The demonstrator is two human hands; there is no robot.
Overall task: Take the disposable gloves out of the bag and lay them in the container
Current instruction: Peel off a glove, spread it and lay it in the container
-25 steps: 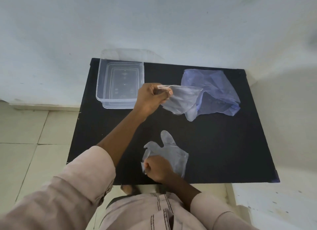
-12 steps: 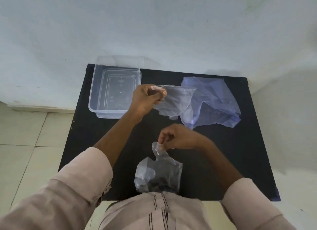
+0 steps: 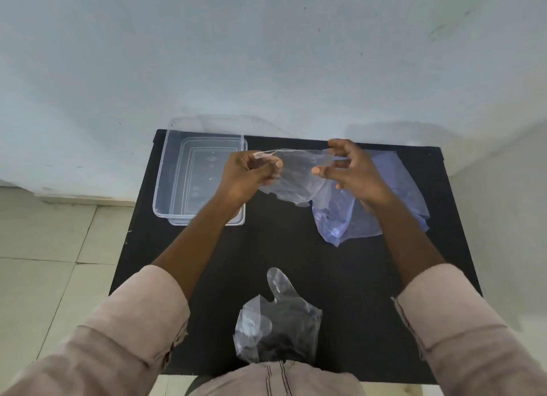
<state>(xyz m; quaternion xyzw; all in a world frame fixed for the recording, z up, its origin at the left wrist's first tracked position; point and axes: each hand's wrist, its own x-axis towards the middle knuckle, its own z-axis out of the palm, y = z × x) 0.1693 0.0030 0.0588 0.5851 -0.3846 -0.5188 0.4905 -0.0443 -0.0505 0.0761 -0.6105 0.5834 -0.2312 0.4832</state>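
Observation:
My left hand (image 3: 245, 173) is shut on the left edge of a clear plastic glove (image 3: 296, 179), holding it up over the back of the black table (image 3: 349, 277). My right hand (image 3: 352, 170) hovers at that glove's right edge with fingers apart, and I cannot tell whether they touch it. Behind and under the right hand lies a crumpled bluish plastic bag (image 3: 393, 194). A clear rectangular container (image 3: 161, 173) stands at the table's back left with nothing in it. Another clear glove (image 3: 281, 315) lies flat at the table's near edge.
The table stands against a pale wall (image 3: 266, 55) at the back and a wall on the right. Tiled floor (image 3: 53, 247) shows to the left. My pale sleeves and shirt front fill the bottom of the view.
My right hand let go of the near glove, which now lies flat, and moved up to the right edge of the glove held by my left hand.

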